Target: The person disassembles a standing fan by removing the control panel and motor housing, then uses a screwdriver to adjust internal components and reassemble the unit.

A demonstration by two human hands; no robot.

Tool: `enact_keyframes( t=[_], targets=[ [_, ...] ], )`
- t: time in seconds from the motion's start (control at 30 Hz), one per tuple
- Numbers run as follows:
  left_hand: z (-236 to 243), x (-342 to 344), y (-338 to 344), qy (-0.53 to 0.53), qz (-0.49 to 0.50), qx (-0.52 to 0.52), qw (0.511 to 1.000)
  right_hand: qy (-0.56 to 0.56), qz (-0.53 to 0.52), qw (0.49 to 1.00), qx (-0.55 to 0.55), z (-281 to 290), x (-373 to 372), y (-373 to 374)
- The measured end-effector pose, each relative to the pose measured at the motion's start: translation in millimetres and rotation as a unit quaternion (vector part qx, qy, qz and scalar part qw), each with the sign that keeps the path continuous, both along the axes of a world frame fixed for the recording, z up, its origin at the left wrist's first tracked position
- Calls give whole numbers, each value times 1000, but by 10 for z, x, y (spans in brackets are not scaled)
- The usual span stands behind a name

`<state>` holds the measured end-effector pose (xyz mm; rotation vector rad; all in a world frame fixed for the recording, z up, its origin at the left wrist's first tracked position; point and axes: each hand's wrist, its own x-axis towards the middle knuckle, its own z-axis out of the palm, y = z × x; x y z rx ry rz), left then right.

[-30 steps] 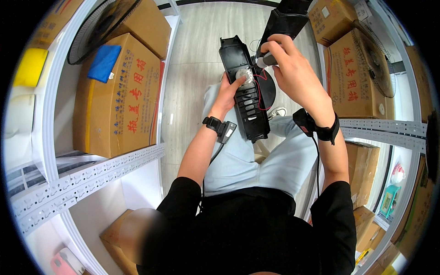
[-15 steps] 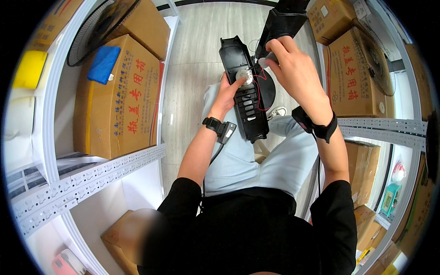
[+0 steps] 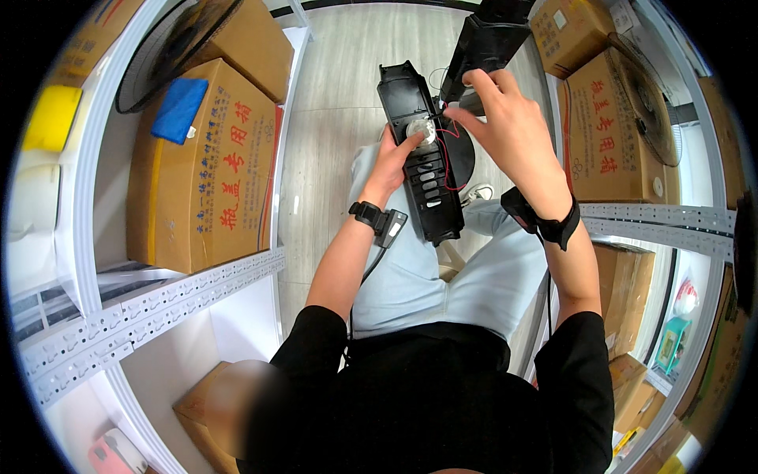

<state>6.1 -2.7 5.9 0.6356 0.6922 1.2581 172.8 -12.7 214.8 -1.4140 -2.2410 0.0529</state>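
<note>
My left hand [image 3: 386, 164] is closed on a long black plastic housing [image 3: 410, 95], its thumb pressed on a round silvery motor [image 3: 423, 130] in the middle. The housing lies tilted over my left thigh and has a row of slots in its nearer half. Thin red wires [image 3: 448, 162] run from the motor along the right edge. My right hand [image 3: 509, 122] is beside the housing's far right side, thumb and fingers curved around a small greyish piece [image 3: 471, 103], mostly hidden. Behind the housing is a black round base [image 3: 466, 154].
A tall black stand [image 3: 485, 43] rises beyond my right hand. Metal shelves flank me, with cardboard boxes [image 3: 213, 174] on the left and another box [image 3: 588, 130] on the right. A blue cloth [image 3: 180, 110] and fan grilles [image 3: 643, 107] are there too. Pale flooring [image 3: 335, 47] lies ahead.
My right fingers have spread and shifted slightly around the greyish piece, which has turned or moved a little right behind them. My left hand and the housing have stayed put.
</note>
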Motion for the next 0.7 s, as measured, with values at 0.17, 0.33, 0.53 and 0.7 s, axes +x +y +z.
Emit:
enact_keyframes(
  t=[0.17,0.33,0.53,0.7],
  targets=[
    [-46,-7,25,9,-6,-2,1000,56,34,997,29,-25,37,-11],
    [133,-14,-43,8,11,16,1000,93,-5,994,57,106,103,-120],
    [77,-10,-10,36,28,82,996,170,-23,984,46,52,213,-146],
    [-35,-36,0,66,18,64,996,200,-42,979,14,-60,277,-179]
  ],
)
